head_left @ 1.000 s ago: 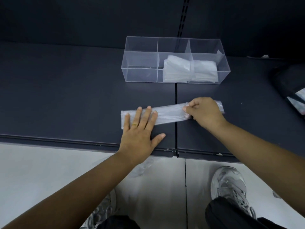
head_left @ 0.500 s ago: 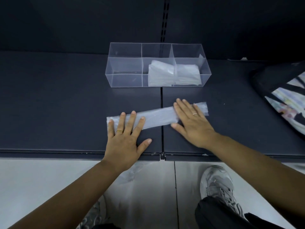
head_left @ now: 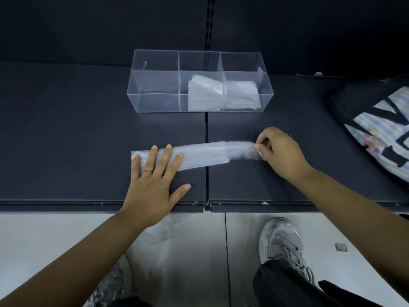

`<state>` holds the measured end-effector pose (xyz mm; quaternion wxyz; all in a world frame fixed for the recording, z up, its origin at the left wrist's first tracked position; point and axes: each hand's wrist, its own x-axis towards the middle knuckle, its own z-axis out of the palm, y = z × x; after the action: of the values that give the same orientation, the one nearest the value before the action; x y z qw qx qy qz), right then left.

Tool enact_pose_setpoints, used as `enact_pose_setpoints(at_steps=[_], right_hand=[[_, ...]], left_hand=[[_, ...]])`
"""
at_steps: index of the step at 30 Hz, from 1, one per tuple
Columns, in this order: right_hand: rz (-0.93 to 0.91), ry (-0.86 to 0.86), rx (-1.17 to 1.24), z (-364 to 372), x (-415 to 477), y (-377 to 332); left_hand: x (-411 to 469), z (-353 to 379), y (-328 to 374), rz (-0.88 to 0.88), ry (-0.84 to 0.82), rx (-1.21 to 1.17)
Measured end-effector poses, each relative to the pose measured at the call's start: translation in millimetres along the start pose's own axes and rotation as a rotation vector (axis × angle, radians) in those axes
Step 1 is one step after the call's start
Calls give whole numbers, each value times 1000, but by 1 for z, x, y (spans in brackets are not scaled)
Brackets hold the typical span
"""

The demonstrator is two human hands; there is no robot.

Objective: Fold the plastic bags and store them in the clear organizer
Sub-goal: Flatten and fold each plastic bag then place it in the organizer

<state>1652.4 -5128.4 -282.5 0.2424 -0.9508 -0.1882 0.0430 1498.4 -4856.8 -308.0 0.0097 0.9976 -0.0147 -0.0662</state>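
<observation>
A translucent plastic bag, folded into a long narrow strip, lies across the dark shelf. My left hand presses flat on its left end, fingers spread. My right hand pinches the strip's right end between thumb and fingers, and that end is slightly lifted. Behind the strip stands the clear organizer with three compartments. Folded bags fill its middle and right compartments, while the left one holds nothing.
A dark bag with a white printed pattern lies on the shelf at the right. The shelf's front edge runs just below my left hand. Another clear plastic bag lies on the grey floor near my shoes.
My right hand went from pressing flat on the strip to pinching its right end. My left hand stays flat on the left end.
</observation>
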Motion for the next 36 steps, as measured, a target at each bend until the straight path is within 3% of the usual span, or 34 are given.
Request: enact_pose_setpoints(at_steps=[6,11,13,17,18,21,23,26,31,36], right_hand=[[402,-382,437,-27,-44,-7],[515,-788,566,-46,-85,-15],[516,-746,553,-44,-96,-16],[398,-336,340,-42,-103,-8],[389,-336,293,-43,-105,-5],[431,-551,179,-46,-113,1],[510,-661,250,-46,-121,2],[632,-693,492,-39,-134,4],[990,-483,1265,-12,-149,0],[803,-511,1189,-34,-147,-15]], left_hand=[[8,-8,-21,196,35,-12],[-5,-5,58,414,52,-121],[-9,1,89,445,85,-40],[-9,2,105,342,76,34],[-10,3,105,332,69,49],[-10,4,107,327,71,78],[-11,5,107,337,94,64],[-17,11,109,359,118,54],[-23,16,112,372,125,86],[-23,11,115,349,144,3]])
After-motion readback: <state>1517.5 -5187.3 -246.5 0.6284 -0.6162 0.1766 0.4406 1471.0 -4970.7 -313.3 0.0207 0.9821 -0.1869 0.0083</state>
